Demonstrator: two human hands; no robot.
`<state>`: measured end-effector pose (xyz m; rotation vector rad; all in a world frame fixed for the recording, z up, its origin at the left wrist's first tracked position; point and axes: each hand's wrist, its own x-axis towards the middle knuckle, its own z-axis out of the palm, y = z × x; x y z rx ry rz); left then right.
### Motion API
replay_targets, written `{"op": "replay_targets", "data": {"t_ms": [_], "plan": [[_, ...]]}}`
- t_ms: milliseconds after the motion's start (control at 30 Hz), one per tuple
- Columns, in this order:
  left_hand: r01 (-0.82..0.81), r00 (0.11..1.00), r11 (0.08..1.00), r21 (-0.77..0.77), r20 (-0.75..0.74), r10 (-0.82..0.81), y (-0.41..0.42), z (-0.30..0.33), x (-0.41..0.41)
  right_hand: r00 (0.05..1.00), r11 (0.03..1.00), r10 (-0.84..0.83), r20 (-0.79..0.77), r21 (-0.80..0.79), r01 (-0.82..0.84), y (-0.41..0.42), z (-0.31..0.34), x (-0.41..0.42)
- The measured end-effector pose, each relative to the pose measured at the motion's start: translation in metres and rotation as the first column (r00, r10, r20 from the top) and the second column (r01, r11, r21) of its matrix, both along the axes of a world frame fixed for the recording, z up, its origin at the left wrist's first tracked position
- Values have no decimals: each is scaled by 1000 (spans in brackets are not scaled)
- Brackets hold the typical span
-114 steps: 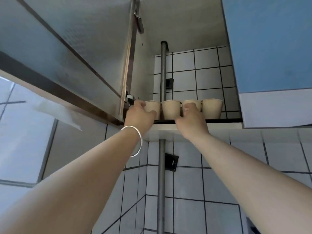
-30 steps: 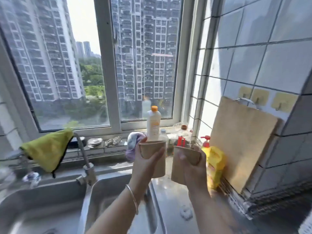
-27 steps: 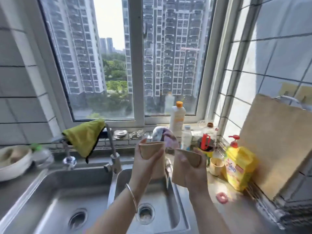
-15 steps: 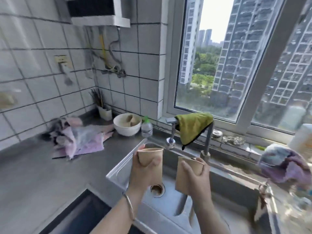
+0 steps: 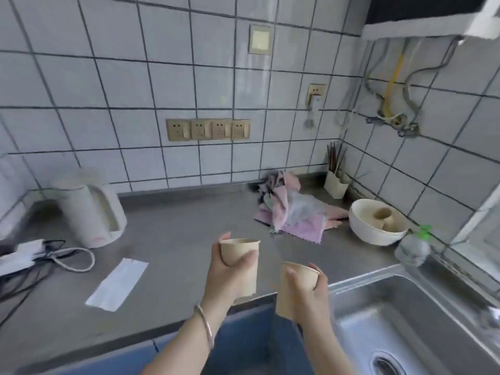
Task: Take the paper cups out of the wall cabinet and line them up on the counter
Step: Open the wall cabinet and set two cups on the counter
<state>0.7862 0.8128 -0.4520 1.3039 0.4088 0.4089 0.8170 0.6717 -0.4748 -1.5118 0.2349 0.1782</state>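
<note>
I hold two tan paper cups in the air above the front edge of the grey steel counter [image 5: 173,228]. My left hand [image 5: 230,277], with a silver bangle on its wrist, is wrapped around the left paper cup [image 5: 242,251], which stands upright. My right hand [image 5: 308,296] grips the right paper cup [image 5: 293,277], lower and slightly tilted, close to the sink's left rim. The wall cabinet is out of view.
A white kettle [image 5: 90,211] and cables [image 5: 62,258] sit at the left, with a white paper strip [image 5: 117,284] near the front. Pink cloths [image 5: 293,211], a white bowl [image 5: 376,224], a chopstick holder [image 5: 335,184] and a small bottle [image 5: 412,246] crowd the right corner. The steel sink [image 5: 414,315] lies at the right.
Both hands took one cup each from the cabinet shelf. The view has swung from the window and sink to the counter on the left, with both cups carried along and lowered.
</note>
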Motion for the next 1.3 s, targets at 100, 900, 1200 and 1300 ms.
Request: {"op": "replay_targets", "data": {"t_ms": [100, 900, 1200, 1300], "plan": [[-66, 998, 997, 26, -3, 67, 59, -2, 7, 997, 997, 81, -14, 2, -81, 68, 0, 20], [-396, 910, 918, 23, -122, 396, 314, -36, 156, 883, 878, 468, -50, -89, -470, 356, -20, 215], [-417, 844, 903, 100, -326, 426, 389, -94, 209, 799, 783, 580, -156, -164, -600, 425, -61, 274], [-373, 836, 918, 132, -380, 395, 415, -118, 226, 776, 762, 609, -162, -153, -630, 447, -80, 291]]}}
